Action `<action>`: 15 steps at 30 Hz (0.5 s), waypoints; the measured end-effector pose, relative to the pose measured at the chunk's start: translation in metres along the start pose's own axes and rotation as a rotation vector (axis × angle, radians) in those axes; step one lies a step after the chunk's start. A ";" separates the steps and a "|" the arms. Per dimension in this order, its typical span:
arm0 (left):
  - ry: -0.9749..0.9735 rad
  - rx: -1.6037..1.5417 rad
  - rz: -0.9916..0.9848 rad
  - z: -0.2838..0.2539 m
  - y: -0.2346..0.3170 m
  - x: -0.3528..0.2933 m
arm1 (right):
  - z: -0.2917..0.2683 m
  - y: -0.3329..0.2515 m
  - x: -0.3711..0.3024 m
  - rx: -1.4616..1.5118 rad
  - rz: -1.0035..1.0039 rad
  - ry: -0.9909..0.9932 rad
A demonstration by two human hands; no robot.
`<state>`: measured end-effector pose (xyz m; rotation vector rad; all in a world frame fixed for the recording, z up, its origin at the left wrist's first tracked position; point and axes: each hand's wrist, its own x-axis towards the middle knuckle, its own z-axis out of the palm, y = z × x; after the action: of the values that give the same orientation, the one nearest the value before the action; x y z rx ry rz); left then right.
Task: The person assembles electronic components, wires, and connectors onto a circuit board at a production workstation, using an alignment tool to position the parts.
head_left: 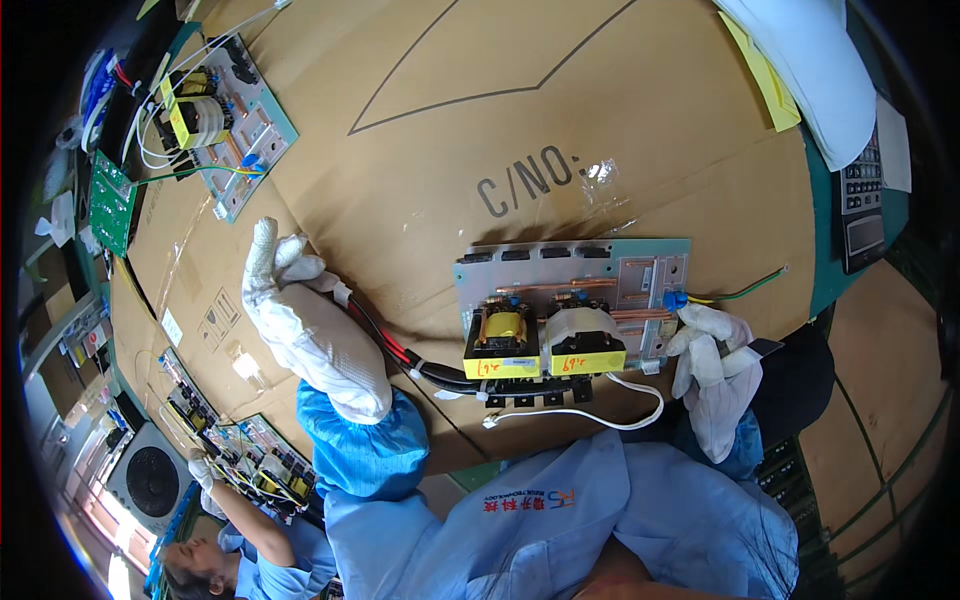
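A circuit board (640, 262) lies on the cardboard in front of me. It carries two yellow-wrapped transformers (588, 362), copper bars and a blue round part (675, 300) with a green-yellow wire (750, 288). My left hand (318, 335), in a white glove, is closed around the end of the red and black cable (385, 338) that runs to the board. A white connector shows beside its fingers. My right hand (715, 375), also gloved, has its fingers closed at the board's right edge, by the blue part. A white wire (625, 425) loops along the board's near side.
Cardboard (400, 190) covers the work surface. A second board (225, 130) lies far left, beside a small green board (112, 205). Far right are a white sheet (820, 70), yellow paper (765, 75) and a calculator (862, 200). At lower left, a co-worker's gloved hand (205, 470) is near other boards (265, 460).
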<state>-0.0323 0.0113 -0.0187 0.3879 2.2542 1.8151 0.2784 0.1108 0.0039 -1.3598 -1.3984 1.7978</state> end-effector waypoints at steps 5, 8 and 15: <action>-0.002 -0.065 -0.041 0.001 0.000 0.000 | 0.000 -0.002 -0.002 0.058 -0.017 -0.007; 0.064 -0.007 0.050 0.005 -0.003 -0.003 | -0.001 -0.009 -0.002 -0.034 0.003 -0.031; -0.016 -0.118 0.148 0.005 0.001 -0.004 | 0.008 -0.042 -0.001 -0.606 -0.641 -0.054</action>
<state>-0.0264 0.0150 -0.0188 0.5591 2.1462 1.9973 0.2635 0.1212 0.0428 -0.9319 -2.2059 1.0343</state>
